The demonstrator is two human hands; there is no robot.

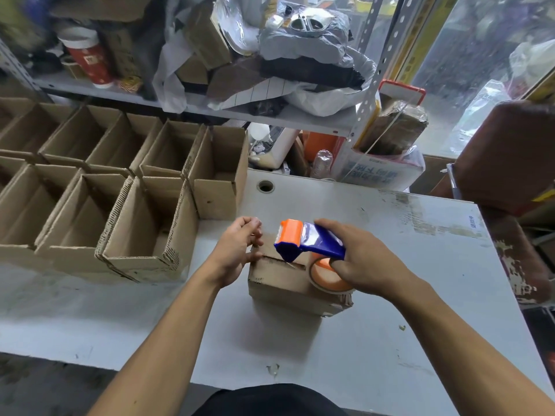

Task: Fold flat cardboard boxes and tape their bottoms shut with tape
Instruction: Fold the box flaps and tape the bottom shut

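On the far left we see rows of open cardboard boxes (99, 187) standing side by side on the white table (405, 295). Their tops are open and we can look down inside them. They touch one another, and the nearest one sits just beside our left arm.

Next comes our left hand (237, 250). Its fingers are curled a little, and the fingertips rest on the far left corner of the small box (279, 283) in front of us. We cannot tell if the hand is pinching something thin there or only pressing down.

The small box stands in the middle of the table, close to us, with its flaps folded shut on top. A dark seam runs across the top where the flaps meet.

Over the box is the tape gun (306, 240). It is blue with an orange front end, and an orange tape roll (327, 276) sits under it at the right side of the box. The blue front edge is down at the seam.

Our right hand (360, 259) is wrapped tight around the tape gun and holds it over the box.

On the far right, past the table edge, is a brown chair (510, 157). Behind the table is a shelf (99, 90) full of bags and boxes.
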